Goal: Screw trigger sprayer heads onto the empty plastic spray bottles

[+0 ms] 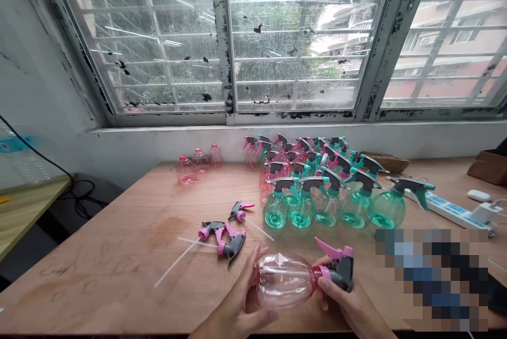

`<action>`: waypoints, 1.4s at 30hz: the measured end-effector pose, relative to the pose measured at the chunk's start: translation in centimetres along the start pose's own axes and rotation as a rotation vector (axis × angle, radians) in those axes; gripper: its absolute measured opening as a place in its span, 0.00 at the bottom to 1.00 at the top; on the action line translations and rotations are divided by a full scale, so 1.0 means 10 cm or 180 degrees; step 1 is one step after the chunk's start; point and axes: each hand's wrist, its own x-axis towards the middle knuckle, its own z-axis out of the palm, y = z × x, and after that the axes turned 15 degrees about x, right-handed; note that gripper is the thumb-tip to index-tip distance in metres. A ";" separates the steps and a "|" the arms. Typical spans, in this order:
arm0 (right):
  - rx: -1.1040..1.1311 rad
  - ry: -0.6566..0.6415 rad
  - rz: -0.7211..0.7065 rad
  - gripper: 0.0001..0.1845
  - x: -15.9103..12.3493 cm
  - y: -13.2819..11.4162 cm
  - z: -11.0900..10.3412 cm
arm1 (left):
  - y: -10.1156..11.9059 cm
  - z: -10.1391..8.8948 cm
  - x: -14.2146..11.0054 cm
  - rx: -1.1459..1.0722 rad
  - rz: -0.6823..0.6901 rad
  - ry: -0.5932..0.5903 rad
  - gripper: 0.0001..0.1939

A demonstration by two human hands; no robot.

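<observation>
Over a plywood tabletop (87, 281), two hands hold a pink plastic spray bottle (283, 281) on its side.
The left hand (237, 302) cups the bottle's body from below; the right hand (350, 302) wraps the neck under the pink-and-grey sprayer head (343, 267). The bottle's long axis lies nearly level, base left, head right, just above the tabletop's near edge. Loose sprayers with dip tubes (225, 238) lie just left. Farther off, rows of green and pink spray bottles (301, 207) stand close together beside three headless pink bottles (196, 166). To their right is a power strip (447, 209), its blue markings too small to read. Behind everything is a barred window (225, 38).
</observation>
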 end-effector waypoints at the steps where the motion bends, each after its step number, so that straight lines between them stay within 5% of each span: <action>1: 0.0011 0.0006 0.0004 0.21 0.00 0.00 0.00 | -0.02 0.01 0.00 -0.0018 0.0055 0.0031 0.60; 21: 0.0014 0.0078 -0.0010 0.21 0.00 0.01 0.01 | -0.05 0.01 0.03 0.0193 0.0252 0.0250 0.56; 29: -0.0029 0.0082 0.0010 0.21 0.00 0.02 0.00 | 0.00 0.03 -0.01 -0.0065 0.0339 0.0287 0.62; 34: 0.0020 0.0120 0.0005 0.22 0.00 0.01 0.02 | 0.05 0.04 0.00 -0.0373 0.0346 0.0172 0.54; 42: 0.0126 0.0173 0.0008 0.20 0.00 -0.05 0.05 | 0.01 0.03 0.00 0.0277 0.0286 0.0290 0.50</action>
